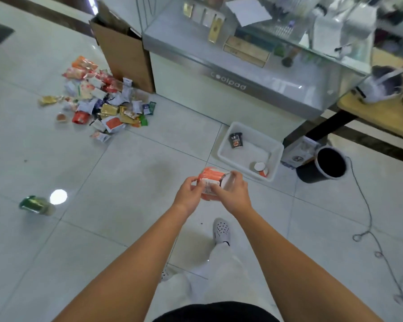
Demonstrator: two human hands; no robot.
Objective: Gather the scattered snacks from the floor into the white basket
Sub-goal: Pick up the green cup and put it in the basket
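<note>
Left hand (188, 194) and right hand (233, 194) grip one orange cup (210, 177); white basket (275, 159) holds two cups (236, 140) (261, 168).

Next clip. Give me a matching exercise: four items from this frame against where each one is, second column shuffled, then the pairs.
1. orange cup
2. black cup
3. green cup
4. snack pile

A. beside the cardboard box
B. in the basket
C. held by left hand and right hand
D. alone on the floor, far left

Pairs: 1-C, 2-B, 3-D, 4-A
</note>
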